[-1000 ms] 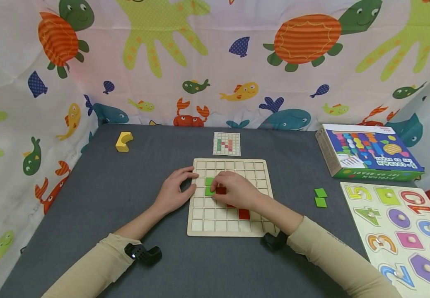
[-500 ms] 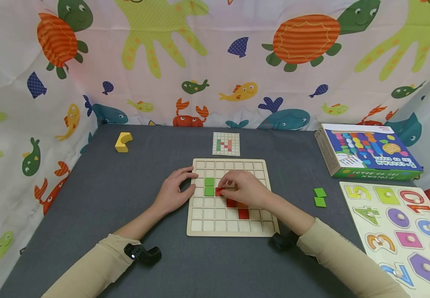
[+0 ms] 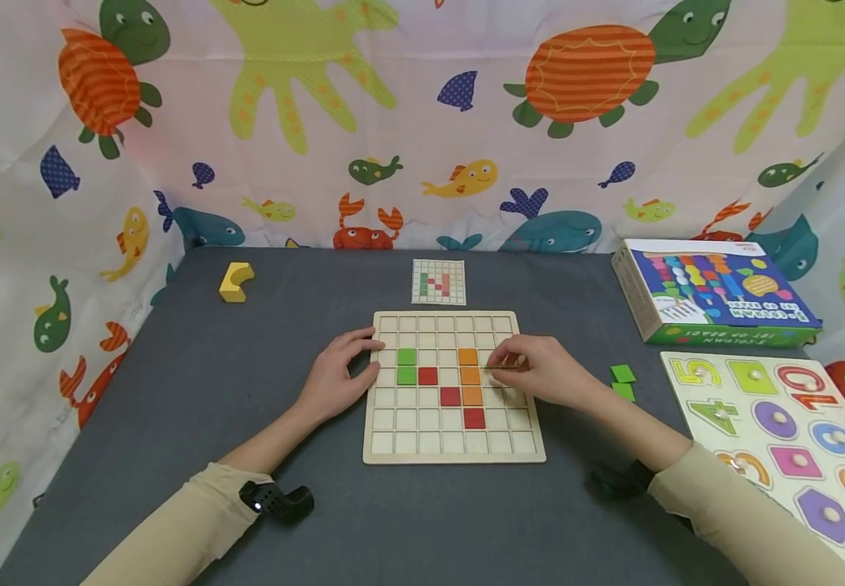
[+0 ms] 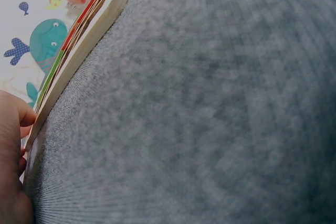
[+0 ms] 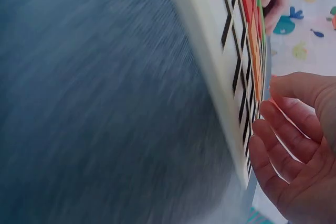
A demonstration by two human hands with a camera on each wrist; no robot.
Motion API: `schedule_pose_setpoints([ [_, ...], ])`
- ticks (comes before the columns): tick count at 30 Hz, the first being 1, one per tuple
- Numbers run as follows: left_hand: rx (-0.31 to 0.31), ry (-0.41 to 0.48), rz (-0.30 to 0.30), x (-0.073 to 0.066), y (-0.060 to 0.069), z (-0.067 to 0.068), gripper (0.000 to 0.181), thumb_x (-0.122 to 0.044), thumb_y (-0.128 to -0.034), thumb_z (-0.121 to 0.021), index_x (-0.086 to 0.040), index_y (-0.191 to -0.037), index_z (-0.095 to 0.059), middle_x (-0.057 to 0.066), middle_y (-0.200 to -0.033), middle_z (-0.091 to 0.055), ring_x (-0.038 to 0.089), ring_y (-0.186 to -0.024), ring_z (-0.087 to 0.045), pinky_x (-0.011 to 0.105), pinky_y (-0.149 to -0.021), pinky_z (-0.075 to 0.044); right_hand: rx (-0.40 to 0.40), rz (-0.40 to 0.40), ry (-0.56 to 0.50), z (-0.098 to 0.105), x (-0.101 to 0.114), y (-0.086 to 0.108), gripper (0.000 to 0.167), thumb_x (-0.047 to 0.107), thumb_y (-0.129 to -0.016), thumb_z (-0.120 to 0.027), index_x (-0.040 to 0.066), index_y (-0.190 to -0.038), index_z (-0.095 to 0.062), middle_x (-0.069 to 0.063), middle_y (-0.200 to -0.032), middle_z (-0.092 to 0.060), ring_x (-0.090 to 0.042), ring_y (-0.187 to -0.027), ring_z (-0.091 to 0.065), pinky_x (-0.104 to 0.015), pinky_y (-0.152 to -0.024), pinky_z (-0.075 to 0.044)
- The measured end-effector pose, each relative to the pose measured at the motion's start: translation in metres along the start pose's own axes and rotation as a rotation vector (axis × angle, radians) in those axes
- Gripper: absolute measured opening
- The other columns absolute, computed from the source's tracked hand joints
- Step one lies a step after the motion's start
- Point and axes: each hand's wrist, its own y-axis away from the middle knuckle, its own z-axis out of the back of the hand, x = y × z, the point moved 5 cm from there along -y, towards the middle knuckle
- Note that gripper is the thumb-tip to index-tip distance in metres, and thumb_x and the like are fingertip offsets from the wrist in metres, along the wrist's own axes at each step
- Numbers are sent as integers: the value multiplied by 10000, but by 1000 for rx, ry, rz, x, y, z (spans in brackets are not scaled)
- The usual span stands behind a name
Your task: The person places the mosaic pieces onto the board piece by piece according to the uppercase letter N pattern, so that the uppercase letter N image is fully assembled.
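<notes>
A wooden grid board [image 3: 422,448] lies flat before me, with square tiles set in its cells. Two green tiles [image 3: 406,375] stand in a column at the left, three red tiles [image 3: 450,396] run in a diagonal, and three orange tiles [image 3: 470,375] form a column. My left hand [image 3: 338,374] rests its fingertips and thumb against the board's left edge. Over the board's right side hovers my right hand [image 3: 543,372], fingers loosely bent, thumb and index close together; no tile shows between them. In the right wrist view the fingers [image 5: 283,140] look relaxed.
A small pattern card [image 3: 438,282] lies behind the board. Two loose green tiles [image 3: 623,373] are to the right, near a number puzzle board [image 3: 748,456] and a colourful box [image 3: 715,297]. A yellow block [image 3: 235,282] sits at the back left.
My right hand has drawn rightward, off the green tiles and then the red tile, uncovering the orange column. The left hand keeps its place. The head view has shifted slightly.
</notes>
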Motion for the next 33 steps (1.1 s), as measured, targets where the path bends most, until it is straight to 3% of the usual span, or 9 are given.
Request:
schedule_pose_setpoints([
  [4,6,1,11,2,0,0,292,-170,-920,-644,-106,-1200,-691,93,-1397,-535,277,-1311,-456,506,-1046,-368,-22,-11,43,14,-12,16,119,110,-872,-736,108,-989,-716,55,-882,-659,-117,-746,-581,-269,-628,-498],
  [9,2,-1,14,3,1,0,289,-173,-923,-639,-111,-1201,-691,91,-1399,-534,274,-1308,-460,504,-1044,-370,-48,-59,100,31,-27,37,130,115,-877,-728,116,-1007,-719,40,-940,-675,-116,-821,-618,-344,-702,-535],
  [20,-1,-4,6,2,1,1,287,-163,-920,-642,-104,-1197,-691,102,-1394,-537,278,-1305,-463,500,-1044,-372,-85,-201,203,64,-57,80,233,135,-843,-762,75,-1062,-708,-92,-1039,-679,-250,-897,-606,-429,-741,-503],
  [27,-3,-2,4,1,1,1,291,-164,-917,-647,-101,-1198,-691,104,-1396,-535,282,-1305,-463,505,-1041,-373,-95,-190,260,74,-69,93,263,140,-814,-787,45,-1047,-708,-105,-1017,-684,-229,-836,-582,-379,-703,-485],
  [33,1,1,8,2,0,0,289,-165,-919,-645,-105,-1199,-691,95,-1395,-536,277,-1303,-464,506,-1041,-373,-93,-204,246,74,-72,94,262,126,-814,-786,36,-1048,-709,-114,-1007,-674,-245,-847,-575,-386,-700,-475],
])
